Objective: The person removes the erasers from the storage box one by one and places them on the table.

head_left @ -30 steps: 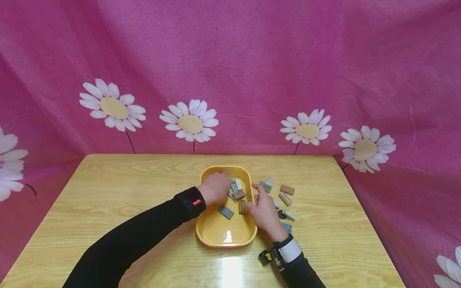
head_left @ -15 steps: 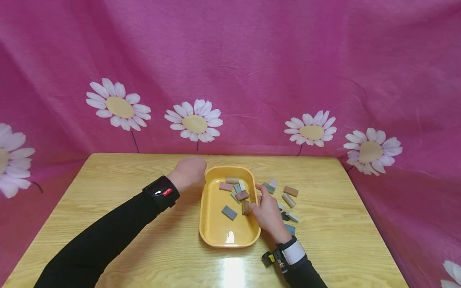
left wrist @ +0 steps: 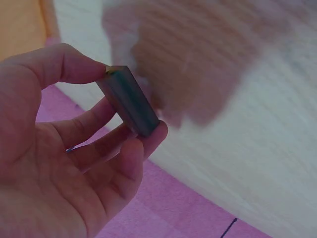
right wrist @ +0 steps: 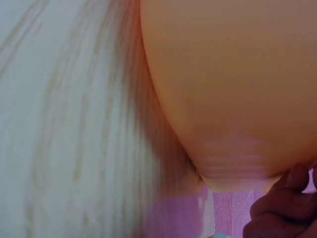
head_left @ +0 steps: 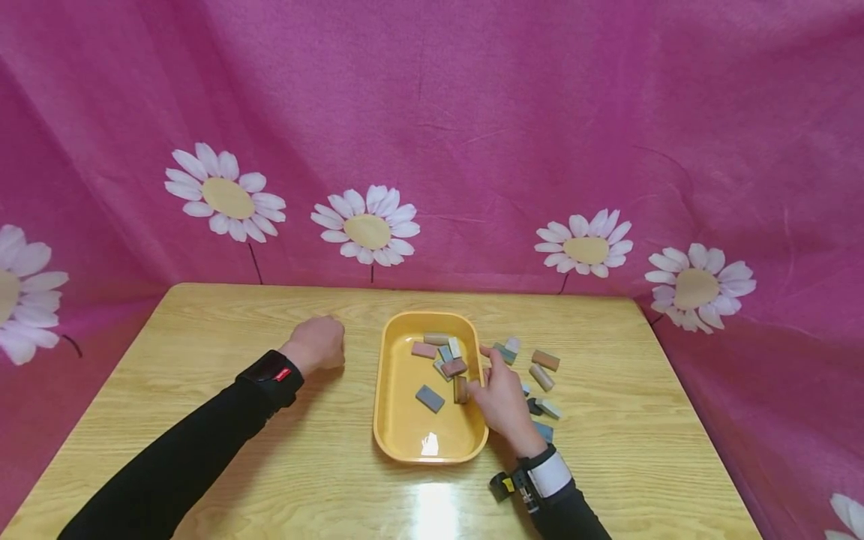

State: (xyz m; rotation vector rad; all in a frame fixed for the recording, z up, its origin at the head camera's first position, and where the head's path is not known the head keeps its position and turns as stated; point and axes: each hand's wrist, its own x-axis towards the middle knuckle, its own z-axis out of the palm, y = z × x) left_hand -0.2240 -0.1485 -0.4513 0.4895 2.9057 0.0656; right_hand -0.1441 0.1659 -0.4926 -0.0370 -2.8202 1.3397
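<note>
Left wrist view: left hand (left wrist: 64, 163) pinched a grey block (left wrist: 130, 101) between thumb and fingertips, long axis slanting toward lower right. Head view: it sat left of the yellow tray (head_left: 398, 435); right hand (head_left: 502, 401), fingers curled, gripped the tray's right rim, nearer the loose blocks (head_left: 543, 367) on the surface (head_left: 202, 330)

Left hand (head_left: 317, 345) curled (pinching); right hand (head_left: 501, 397) resting.
</note>
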